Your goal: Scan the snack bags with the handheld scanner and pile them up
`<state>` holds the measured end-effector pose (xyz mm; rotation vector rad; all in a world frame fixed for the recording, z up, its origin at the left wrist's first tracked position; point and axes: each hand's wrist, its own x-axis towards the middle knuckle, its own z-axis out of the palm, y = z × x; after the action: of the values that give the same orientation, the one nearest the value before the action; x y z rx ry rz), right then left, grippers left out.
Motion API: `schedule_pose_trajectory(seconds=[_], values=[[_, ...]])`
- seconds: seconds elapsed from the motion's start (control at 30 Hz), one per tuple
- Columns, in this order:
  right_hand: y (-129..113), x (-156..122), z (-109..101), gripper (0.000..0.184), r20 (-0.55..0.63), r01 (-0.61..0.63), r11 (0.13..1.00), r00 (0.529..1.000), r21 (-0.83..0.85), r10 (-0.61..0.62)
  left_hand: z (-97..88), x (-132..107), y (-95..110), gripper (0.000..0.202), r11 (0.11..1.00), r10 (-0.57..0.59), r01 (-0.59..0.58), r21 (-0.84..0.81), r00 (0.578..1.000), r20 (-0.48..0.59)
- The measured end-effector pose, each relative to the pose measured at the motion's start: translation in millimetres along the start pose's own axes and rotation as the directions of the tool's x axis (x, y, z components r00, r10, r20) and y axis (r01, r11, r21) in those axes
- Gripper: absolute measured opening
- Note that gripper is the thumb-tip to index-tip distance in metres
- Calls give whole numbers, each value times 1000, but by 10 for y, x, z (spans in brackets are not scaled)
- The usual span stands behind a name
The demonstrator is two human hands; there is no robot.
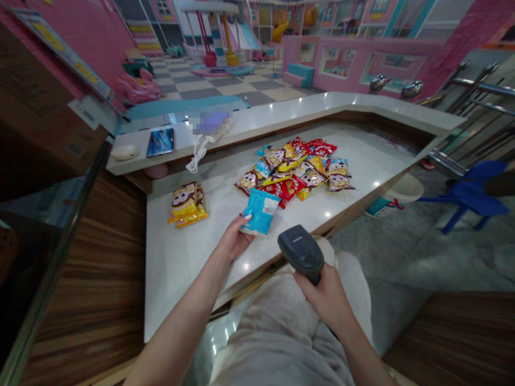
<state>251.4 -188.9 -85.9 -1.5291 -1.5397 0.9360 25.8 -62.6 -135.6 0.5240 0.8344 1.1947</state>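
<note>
My left hand pinches a light-blue snack packet just above the white counter, its back facing me. My right hand is wrapped round the grip of a dark grey barcode scanner, whose head points toward the blue packet from a short distance. Beyond the packet lies a heap of several snack packets in red, yellow and blue. Two yellow packets lie apart to the left on the counter.
A raised ledge holds a phone, a white mouse-like object and a white cable. A cardboard box stands at left. A blue plastic chair and a bin stand on the floor at right.
</note>
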Motion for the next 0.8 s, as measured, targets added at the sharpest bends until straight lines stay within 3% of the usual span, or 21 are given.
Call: schedule_pose_trajectory(seconds=[0.07, 0.13, 0.17, 0.23, 0.27, 0.33, 0.37, 0.43, 0.53, 0.63, 0.7, 0.8], values=[[4, -10, -16, 13, 1, 0, 1000, 1000, -1, 0, -40, -15, 66, 35, 988, 129, -121, 93, 988, -87], [9, -20, -38, 13, 2, -3, 1000, 1000, 0, 3, -101, -55, 187, 39, 894, 351, -295, 338, 929, -118], [13, -24, -50, 13, 1, -4, 1000, 1000, 0, 4, -141, -82, 262, 41, 780, 469, -369, 505, 879, -82], [26, -31, -70, 13, -3, -5, 1000, 1000, 0, 5, -241, -135, 419, 48, 425, 635, -413, 805, 770, 60], [34, -32, -76, 12, -7, -3, 1000, 1000, 3, 3, -304, -154, 490, 51, 227, 671, -371, 900, 729, 132], [51, -33, -84, 12, -14, -1, 1000, 1000, 17, 1, -457, -167, 603, 54, -96, 683, -205, 974, 699, 214], [58, -33, -86, 12, -16, -3, 1000, 1000, 25, 4, -541, -161, 645, 54, -204, 676, -113, 972, 702, 224], [70, -33, -88, 13, -16, -3, 999, 1000, 36, 3, -706, -133, 706, 53, -335, 656, 30, 942, 725, 211], [79, -37, -95, 13, -22, 2, 1000, 1000, 27, -2, -841, -84, 772, 55, -399, 636, 122, 909, 751, 179], [85, -43, -101, 13, -24, -14, 1000, 1000, 18, 14, -731, -35, 772, 59, -366, 662, 117, 923, 730, 170], [90, -45, -102, 13, -27, -22, 999, 999, 23, 22, -532, 21, 695, 59, -312, 651, -7, 950, 727, 219], [90, -47, -100, 12, -33, -18, 999, 999, 26, 19, -163, 183, 468, 58, -148, 522, -361, 921, 762, 383]])
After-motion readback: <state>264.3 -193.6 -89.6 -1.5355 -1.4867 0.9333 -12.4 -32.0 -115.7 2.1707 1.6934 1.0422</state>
